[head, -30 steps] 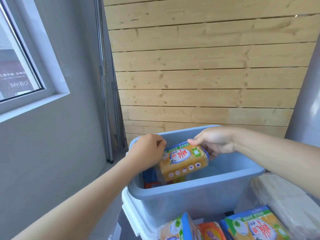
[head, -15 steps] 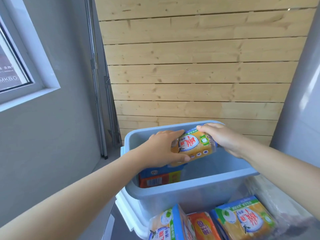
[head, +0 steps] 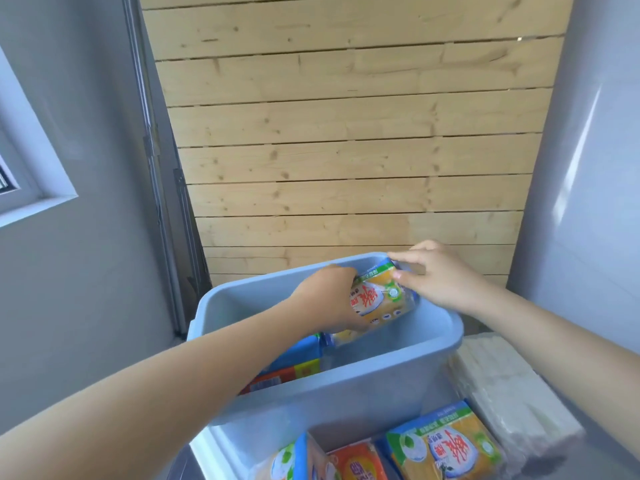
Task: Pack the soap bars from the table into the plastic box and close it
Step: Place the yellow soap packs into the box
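A yellow soap pack with a green and blue edge is tilted inside the pale blue plastic box, near its far right corner. My left hand grips the pack's left end and my right hand holds its upper right end at the box rim. A blue and orange soap pack lies lower in the box, partly hidden by my left forearm. On the table in front of the box lie a yellow pack, an orange pack and another yellow and blue pack.
A white lid sits under the box at its near left corner. A white wrapped bundle lies on the table right of the box. A wooden plank wall stands behind, a grey wall with a window at left.
Both hands have carried the yellow soap pack toward the far right corner of the box and tilted it. My view has shifted left and closer.
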### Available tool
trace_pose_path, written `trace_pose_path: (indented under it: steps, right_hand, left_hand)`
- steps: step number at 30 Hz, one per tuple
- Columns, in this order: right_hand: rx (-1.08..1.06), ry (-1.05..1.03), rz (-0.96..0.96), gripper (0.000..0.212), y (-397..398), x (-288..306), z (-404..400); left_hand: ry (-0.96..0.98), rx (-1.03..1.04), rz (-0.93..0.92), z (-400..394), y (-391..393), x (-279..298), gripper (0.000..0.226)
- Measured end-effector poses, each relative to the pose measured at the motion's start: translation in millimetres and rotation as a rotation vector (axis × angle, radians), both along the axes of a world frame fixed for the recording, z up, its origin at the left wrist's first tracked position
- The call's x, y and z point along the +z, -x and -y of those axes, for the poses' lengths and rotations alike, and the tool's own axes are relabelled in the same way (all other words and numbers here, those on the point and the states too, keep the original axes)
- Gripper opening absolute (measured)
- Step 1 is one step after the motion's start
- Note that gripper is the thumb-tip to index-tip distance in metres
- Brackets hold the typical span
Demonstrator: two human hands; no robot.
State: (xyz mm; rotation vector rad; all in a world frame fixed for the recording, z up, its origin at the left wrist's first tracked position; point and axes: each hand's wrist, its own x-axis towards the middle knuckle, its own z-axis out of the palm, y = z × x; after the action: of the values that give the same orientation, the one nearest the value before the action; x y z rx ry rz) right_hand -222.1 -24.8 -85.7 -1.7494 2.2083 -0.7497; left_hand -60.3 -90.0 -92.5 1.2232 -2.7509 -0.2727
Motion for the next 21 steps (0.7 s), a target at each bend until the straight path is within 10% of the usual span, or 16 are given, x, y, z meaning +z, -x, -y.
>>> trace_pose_path:
  steps: [21]
  right_hand:
    - [0.175,-0.172,0.012,0.039,12.4,-19.0,-4.0]
  left_hand:
    - [-0.088,-0.081,0.286,11.0,6.9,-45.1,0.028]
